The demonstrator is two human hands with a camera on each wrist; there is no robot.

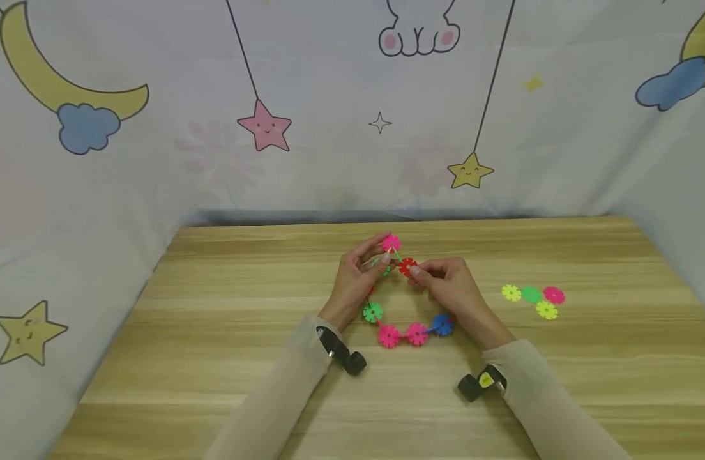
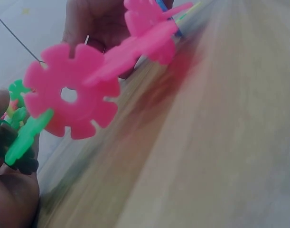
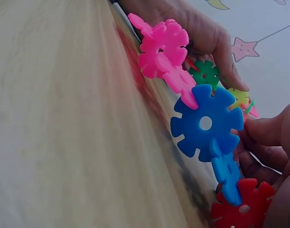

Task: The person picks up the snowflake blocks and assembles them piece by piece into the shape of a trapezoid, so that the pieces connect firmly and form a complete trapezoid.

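Observation:
A ring-shaped chain of interlocking snowflake discs (image 1: 407,332) hangs between both hands above the wooden table (image 1: 226,332). My left hand (image 1: 358,278) pinches the chain's upper left part, near a pink disc (image 1: 391,243) and a green one. My right hand (image 1: 444,284) pinches a red disc (image 1: 408,266) at the top right. In the left wrist view a large pink disc (image 2: 69,97) and a green piece (image 2: 23,135) fill the frame by my fingers. The right wrist view shows a blue disc (image 3: 204,123), pink discs (image 3: 163,45) and the red disc (image 3: 242,206) next to my fingers.
Several loose discs (image 1: 533,300), yellow-green, green and pink, lie in a cluster on the table to the right of my hands. A patterned fabric backdrop (image 1: 352,108) with stars and moons encloses the table at the back and both sides.

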